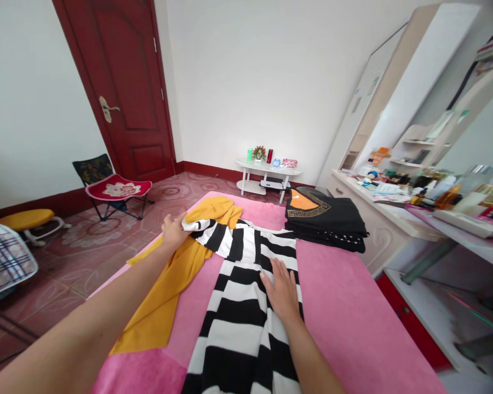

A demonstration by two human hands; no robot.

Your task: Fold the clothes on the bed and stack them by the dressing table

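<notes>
The right hand (282, 289) rests palm-down on the striped garment (234, 314) at the middle of the pink cover (337, 312), fingers spread, gripping nothing; farther left, the left hand (175, 232) pinches its sleeve end. Excess pull on that sleeve could skew the garment or drag the yellow garment (162, 298) beneath it. The folded black clothes (326, 216) restrict far-right clearance; beyond stands a low white table (267, 166).

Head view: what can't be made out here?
All in the head view:
Striped garment: lower end, cut off by the bottom edge.
Yellow garment: parts, under the striped one and behind the left forearm.
Black pile: lower layers, mostly covered from above.
Bottles: labels, too small.
</notes>
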